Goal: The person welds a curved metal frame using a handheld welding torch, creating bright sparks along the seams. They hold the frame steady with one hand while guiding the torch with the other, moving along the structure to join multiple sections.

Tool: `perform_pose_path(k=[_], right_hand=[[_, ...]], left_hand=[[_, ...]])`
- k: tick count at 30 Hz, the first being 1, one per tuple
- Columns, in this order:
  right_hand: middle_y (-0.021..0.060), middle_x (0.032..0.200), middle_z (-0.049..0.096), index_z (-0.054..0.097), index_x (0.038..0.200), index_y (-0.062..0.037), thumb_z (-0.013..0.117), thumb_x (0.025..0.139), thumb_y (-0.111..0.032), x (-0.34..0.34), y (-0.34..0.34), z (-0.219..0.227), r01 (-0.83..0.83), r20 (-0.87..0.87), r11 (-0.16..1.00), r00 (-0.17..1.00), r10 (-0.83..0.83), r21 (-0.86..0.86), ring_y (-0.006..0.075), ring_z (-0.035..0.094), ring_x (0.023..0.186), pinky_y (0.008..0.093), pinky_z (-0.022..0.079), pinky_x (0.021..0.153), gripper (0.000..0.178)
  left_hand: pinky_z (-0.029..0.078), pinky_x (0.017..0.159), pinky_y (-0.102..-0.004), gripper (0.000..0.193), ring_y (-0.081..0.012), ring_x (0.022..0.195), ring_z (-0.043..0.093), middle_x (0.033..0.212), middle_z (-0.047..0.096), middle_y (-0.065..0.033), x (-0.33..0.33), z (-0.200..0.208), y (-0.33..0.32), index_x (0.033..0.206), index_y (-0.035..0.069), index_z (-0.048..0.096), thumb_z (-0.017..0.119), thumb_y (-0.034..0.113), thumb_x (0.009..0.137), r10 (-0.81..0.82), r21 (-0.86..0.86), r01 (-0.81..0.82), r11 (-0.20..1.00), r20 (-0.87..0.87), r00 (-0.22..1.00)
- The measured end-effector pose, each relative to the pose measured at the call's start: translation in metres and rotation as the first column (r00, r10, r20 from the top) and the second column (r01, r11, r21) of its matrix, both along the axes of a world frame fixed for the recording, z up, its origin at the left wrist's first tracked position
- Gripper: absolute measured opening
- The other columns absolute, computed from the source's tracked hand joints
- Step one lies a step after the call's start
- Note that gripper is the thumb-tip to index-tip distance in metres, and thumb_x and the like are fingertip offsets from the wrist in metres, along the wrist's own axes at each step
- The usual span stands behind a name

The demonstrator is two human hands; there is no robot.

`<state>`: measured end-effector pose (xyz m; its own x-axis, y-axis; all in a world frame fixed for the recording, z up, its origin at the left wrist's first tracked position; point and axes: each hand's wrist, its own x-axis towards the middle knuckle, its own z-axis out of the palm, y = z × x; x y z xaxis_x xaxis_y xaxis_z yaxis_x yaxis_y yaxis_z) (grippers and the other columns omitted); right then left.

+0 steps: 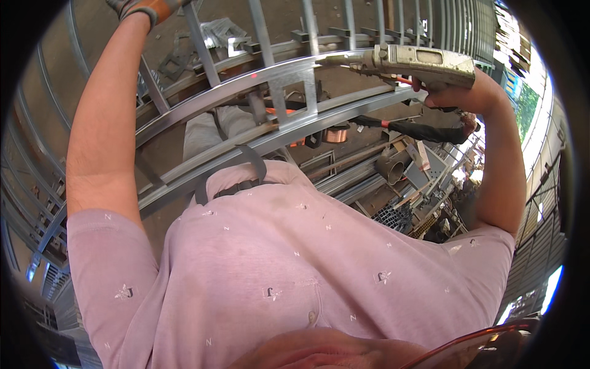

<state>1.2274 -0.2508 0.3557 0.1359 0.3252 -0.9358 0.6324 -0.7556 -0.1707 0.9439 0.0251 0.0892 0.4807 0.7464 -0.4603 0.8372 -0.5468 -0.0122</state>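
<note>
My right hand (445, 98) is wrapped round the grip of a boxy, worn metal laser welding gun (424, 61). Its narrow nozzle points left along a shiny steel rail. A small red dot of light shows on that rail, left of the nozzle tip. The rail belongs to a steel bar frame (295, 121) with upright bars, spread across the space in front of me. My left hand (147, 9), in a grey and orange glove, is at the top left near one of the bars. The picture's edge cuts it off, and its fingers are mostly hidden.
A black hose (424, 130) runs beneath the welding gun. A spool of copper wire (335, 134) sits below the frame. Metal lengths, a round pipe piece (390, 169) and scrap lie at right. More bar frames stand far and left; cut scraps (221, 32) lie on the floor.
</note>
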Motion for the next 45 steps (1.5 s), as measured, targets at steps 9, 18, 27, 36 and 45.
perform_pose_path(k=[9,18,27,36,45], right_hand=[[0.0084,0.105,0.078,0.072,0.121,-0.0038,0.084,0.071,-0.001,0.05,-0.002,0.001,-0.111,0.045,0.99,0.993,0.108,0.085,0.0206,0.073,0.092,0.0355,0.059,0.084,0.052],[0.0097,0.103,0.078,0.074,0.118,-0.0042,0.086,0.065,-0.004,0.05,0.045,-0.126,-0.36,-0.21,0.927,0.903,0.374,0.104,0.0201,0.072,0.091,0.0353,0.058,0.085,0.054],[0.0097,0.092,0.075,0.073,0.117,-0.0013,0.086,0.066,-0.009,0.047,0.067,-0.173,-0.43,-0.225,0.897,0.868,0.443,0.103,0.0196,0.067,0.079,0.0352,0.055,0.077,0.053],[0.011,0.089,0.075,0.074,0.116,-0.0007,0.087,0.065,-0.01,0.049,0.073,-0.204,-0.377,-0.344,0.917,0.851,0.398,0.128,0.0192,0.068,0.076,0.0349,0.055,0.072,0.053],[0.0119,0.093,0.076,0.074,0.117,-0.0015,0.088,0.065,-0.009,0.042,0.081,-0.203,-0.411,-0.334,0.909,0.85,0.408,0.065,0.0198,0.07,0.079,0.0351,0.057,0.075,0.055]], left_hand=[[0.007,0.128,-0.0576,0.134,-0.0443,0.159,0.006,0.172,0.011,-0.0236,0.021,-0.021,0.001,0.165,0.002,0.019,0.071,0.08,0.07,0.029,0.084,-0.041,0.996,0.141,0.99],[0.007,0.128,-0.0567,0.142,-0.0452,0.159,0.0,0.172,0.008,-0.024,0.084,-0.022,-0.043,0.165,0.0,0.015,0.077,0.079,0.064,0.127,0.076,-0.147,0.986,0.22,0.967],[0.006,0.128,-0.0552,0.142,-0.0459,0.159,0.0,0.171,0.01,-0.0267,0.088,-0.033,-0.041,0.164,-0.001,0.018,0.077,0.08,0.063,0.157,0.069,-0.167,0.984,0.13,0.979],[0.007,0.129,-0.0533,0.139,-0.0482,0.158,0.003,0.169,0.016,-0.029,0.088,-0.034,-0.04,0.162,-0.005,0.021,0.077,0.078,0.065,0.102,0.092,-0.119,0.989,0.169,0.98],[0.006,0.129,-0.0535,0.139,-0.0496,0.158,0.003,0.169,0.015,-0.0301,0.084,-0.038,-0.039,0.162,-0.006,0.021,0.076,0.078,0.066,0.1,0.082,-0.116,0.99,0.175,0.98]])
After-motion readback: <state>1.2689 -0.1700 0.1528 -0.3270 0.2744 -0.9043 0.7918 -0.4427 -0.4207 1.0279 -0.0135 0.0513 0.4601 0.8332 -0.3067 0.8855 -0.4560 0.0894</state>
